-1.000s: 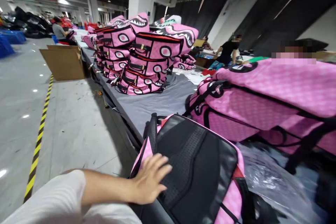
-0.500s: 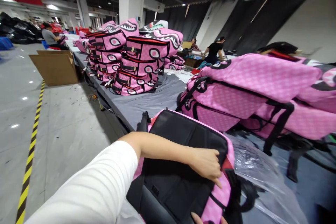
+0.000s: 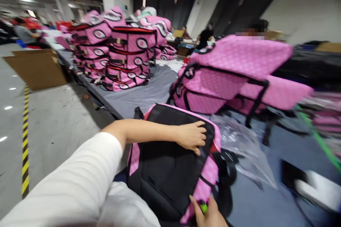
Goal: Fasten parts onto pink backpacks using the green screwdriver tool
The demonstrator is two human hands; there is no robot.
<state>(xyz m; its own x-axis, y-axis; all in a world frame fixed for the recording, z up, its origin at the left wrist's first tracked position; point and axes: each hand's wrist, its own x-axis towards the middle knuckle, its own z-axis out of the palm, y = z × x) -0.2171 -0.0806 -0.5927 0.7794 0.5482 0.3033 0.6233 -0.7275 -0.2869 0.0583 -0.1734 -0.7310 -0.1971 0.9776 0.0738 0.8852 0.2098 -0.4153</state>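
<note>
Many pink backpacks on grey table

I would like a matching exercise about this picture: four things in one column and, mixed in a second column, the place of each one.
Things:
1. left hand
2. right hand
3. cardboard box
4. clear plastic bag

Places:
a. on the floor, left of the table
b. flat on the black back of the backpack
c. at the backpack's lower edge
d. on the table, right of the backpack

Pairs: 1-b, 2-c, 3-a, 4-d
</note>
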